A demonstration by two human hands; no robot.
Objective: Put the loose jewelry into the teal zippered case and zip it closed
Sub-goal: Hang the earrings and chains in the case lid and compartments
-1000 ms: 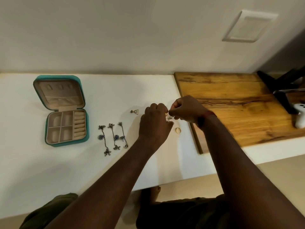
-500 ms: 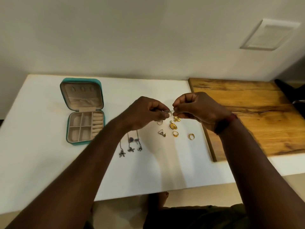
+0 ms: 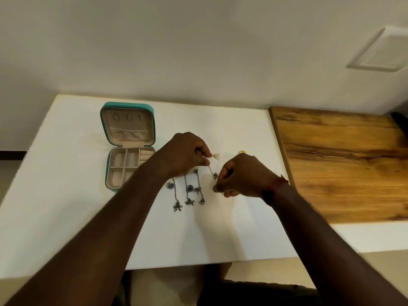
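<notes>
One chain (image 3: 211, 171) spans left hand (image 3: 185, 156) and right hand (image 3: 241, 176), ends hidden.

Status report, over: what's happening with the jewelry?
Left hand and right hand pinch one dangly silver chain between them. Teal zippered case open, visible compartments bare. Left forearm hides its near corner.

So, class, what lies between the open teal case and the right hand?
Head view: the left hand, three silver chains on the table, and a fourth chain it holds with the right hand.
</notes>
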